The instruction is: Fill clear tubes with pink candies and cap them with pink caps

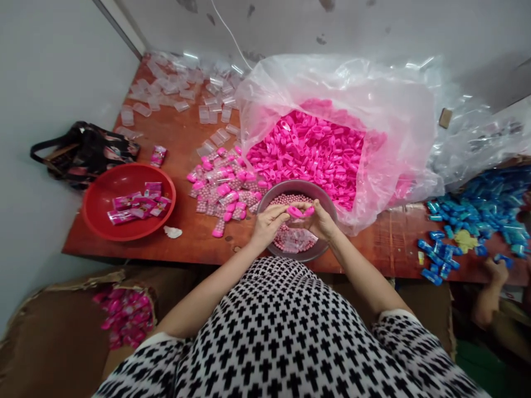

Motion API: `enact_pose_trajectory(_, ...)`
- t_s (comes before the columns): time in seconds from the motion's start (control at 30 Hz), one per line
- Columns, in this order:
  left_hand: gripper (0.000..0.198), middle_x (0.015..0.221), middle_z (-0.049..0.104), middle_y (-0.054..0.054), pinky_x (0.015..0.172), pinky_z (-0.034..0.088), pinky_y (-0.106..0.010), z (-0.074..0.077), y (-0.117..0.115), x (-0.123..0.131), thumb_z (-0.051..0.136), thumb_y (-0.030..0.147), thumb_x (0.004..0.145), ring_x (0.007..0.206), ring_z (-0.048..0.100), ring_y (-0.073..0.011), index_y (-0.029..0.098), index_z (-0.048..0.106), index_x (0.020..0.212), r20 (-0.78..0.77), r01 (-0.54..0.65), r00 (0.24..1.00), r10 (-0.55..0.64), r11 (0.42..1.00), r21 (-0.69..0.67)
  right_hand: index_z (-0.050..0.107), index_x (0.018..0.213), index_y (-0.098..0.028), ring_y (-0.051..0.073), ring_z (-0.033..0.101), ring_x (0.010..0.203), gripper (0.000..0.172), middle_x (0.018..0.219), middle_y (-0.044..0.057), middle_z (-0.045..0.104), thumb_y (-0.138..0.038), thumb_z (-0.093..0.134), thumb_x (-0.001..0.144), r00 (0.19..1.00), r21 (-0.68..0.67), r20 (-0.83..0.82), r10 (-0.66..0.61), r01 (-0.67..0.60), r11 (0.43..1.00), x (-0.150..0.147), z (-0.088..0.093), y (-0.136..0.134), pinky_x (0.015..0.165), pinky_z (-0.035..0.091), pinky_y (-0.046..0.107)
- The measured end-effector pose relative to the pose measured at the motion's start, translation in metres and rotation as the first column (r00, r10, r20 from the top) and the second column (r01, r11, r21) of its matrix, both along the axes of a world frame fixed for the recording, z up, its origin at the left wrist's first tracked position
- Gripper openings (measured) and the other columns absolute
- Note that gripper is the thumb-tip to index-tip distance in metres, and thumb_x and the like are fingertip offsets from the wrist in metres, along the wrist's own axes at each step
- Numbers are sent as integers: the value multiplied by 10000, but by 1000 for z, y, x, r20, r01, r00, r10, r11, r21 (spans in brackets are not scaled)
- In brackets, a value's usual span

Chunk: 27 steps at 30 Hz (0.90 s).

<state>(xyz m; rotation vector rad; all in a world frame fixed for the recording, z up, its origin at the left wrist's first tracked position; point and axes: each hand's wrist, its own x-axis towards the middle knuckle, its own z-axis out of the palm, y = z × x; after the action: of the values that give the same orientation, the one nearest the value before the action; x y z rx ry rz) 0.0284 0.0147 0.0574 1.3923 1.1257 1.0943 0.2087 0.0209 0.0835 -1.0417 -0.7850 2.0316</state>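
Note:
Over a grey bowl of small pink beads, my left hand and my right hand come together. Between them is a bright pink plastic cap, its lid flipped up. The fingers of both hands are closed on it, one at each side. Small clear containers lie among the beads in the bowl. Left of the bowl is a heap of bead-filled containers with pink caps. Right behind the bowl, a large clear plastic bag lies open, full of loose pink caps.
A red basin holds several pink packets, with a dark handbag behind it. Clear empty containers spread over the back left. Blue containers lie at the right, where another person's hand holds one. A cardboard box stands below left.

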Motion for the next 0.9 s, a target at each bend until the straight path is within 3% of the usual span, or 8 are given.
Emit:
enact_pose_trajectory(0.1, 250, 997, 719, -78, 929, 489, -371, -1, 0, -2, 602, 358, 821, 980, 641, -202, 196, 733, 958, 12, 5, 1000, -5, 1000, -15, 633, 898, -175, 226, 649, 895, 684, 835, 79, 680, -805, 474, 685, 999, -77, -16, 28, -29, 997, -9, -4, -2, 767, 573, 456)
enact_pose_trajectory(0.3, 263, 1052, 711, -67, 981, 460, -384, 0, 1, 0, 582, 374, 835, 1042, 628, -210, 214, 730, 983, 37, 1, 999, 0, 1000, -11, 646, 909, -187, 155, 641, 743, 486, 747, 16, 665, -619, 661, 686, 986, -72, 87, -141, 148, 986, -36, -7, 1, 675, 604, 344)
enact_pose_trajectory(0.47, 279, 1085, 703, -69, 964, 474, -376, -2, 0, -7, 586, 373, 836, 1035, 636, -214, 205, 721, 1011, 74, -22, 997, 26, 998, -56, 634, 968, -199, 151, 643, 795, 365, 850, 15, 696, -446, 704, 707, 997, -184, -77, -7, -7, 983, -34, 4, 5, 782, 583, 359)
enact_pose_trajectory(0.57, 277, 1053, 713, -68, 955, 477, -365, -2, 2, -8, 589, 361, 834, 1009, 642, -207, 195, 722, 1013, 64, -17, 998, 17, 1000, -12, 629, 907, -186, 173, 647, 788, 317, 811, 17, 699, -396, 698, 680, 994, -215, -111, -23, -1, 977, -35, 3, 6, 810, 565, 399)
enact_pose_trajectory(0.77, 269, 1071, 707, -44, 989, 454, -354, 7, 12, 1, 557, 343, 863, 1044, 624, -191, 209, 709, 1040, -85, -52, 995, 61, 993, 110, 601, 864, -187, 181, 638, 777, 273, 740, 10, 675, -437, 569, 761, 992, -98, 8, -130, 130, 987, -48, 0, 18, 757, 561, 391)
enact_pose_trajectory(0.9, 285, 1080, 703, -37, 973, 469, -343, 17, 29, -3, 558, 376, 868, 1046, 626, -185, 207, 696, 1051, -109, -86, 989, 99, 989, 118, 590, 1017, -188, 176, 636, 849, 440, 865, 43, 686, -573, 470, 844, 996, 21, 81, 35, -37, 999, -36, 3, 38, 764, 556, 376)
